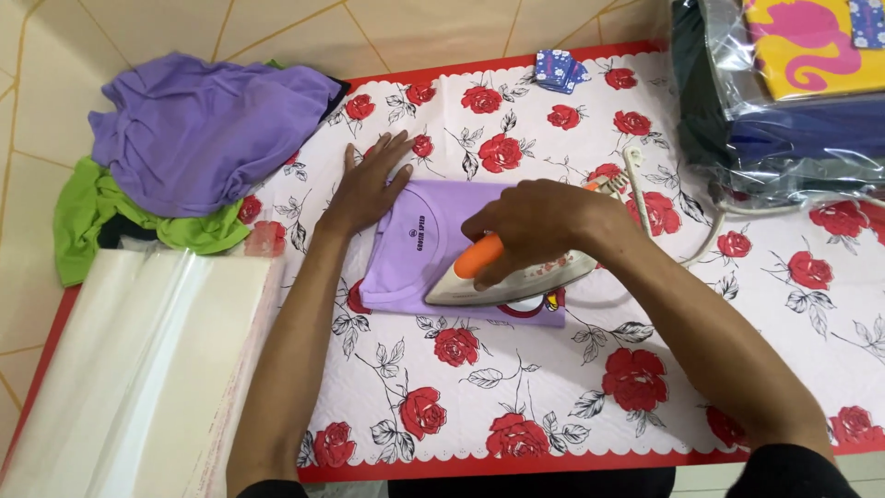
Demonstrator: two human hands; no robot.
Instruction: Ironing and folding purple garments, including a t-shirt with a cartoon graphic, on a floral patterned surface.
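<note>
1. The right hand (535, 226) reaches in, fingers curled tight around the orange handle of the iron (507, 277).
2. The iron sits on the folded purple shirt (415, 249), directly under those fingers.
3. The left hand (369, 184) lies flat, fingers spread, fingertips pressing the shirt's far edge on the rose-printed cloth (516, 387).

A stack of clear plastic-wrapped packages (784, 101) is sitting at the far right corner of the desk (516, 406), dark blue inside, with a yellow and pink one on top. A small blue packet (560, 70) is lying at the far edge. A pile of clear flat bags (138, 369) is lying along the left edge. A small dark round printed label (426, 236) is showing inside the neck of the folded purple shirt (415, 267).
</note>
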